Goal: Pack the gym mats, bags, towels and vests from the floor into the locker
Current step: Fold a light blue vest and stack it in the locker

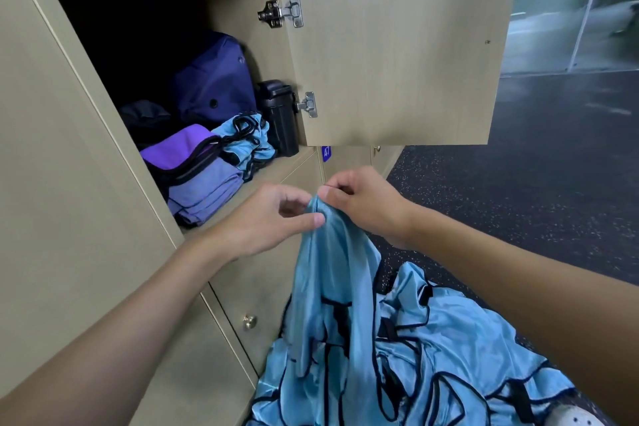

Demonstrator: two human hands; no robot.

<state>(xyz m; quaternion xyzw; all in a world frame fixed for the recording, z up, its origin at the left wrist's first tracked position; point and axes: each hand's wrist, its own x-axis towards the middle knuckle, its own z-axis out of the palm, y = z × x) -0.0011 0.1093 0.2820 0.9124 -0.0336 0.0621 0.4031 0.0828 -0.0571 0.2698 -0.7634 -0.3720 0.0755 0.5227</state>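
Observation:
A shiny light-blue vest (332,273) with black trim hangs from both hands in front of the locker. My left hand (273,221) pinches its top edge from the left, and my right hand (359,197) pinches the same bunched edge from the right. Below it, a heap of more blue vests (432,349) lies on the floor. The open locker (269,169) holds a dark purple bag (214,79), a purple pouch (179,149) on folded lilac towels (207,190), a crumpled blue vest (245,138) and a black container (280,114).
The locker door (397,45) stands open to the right, above my hands. Closed lower lockers with a brass knob (249,322) sit below. Dark speckled rubber floor (518,190) stretches right toward glass walls (587,10). A white shoe (570,417) shows at the bottom right.

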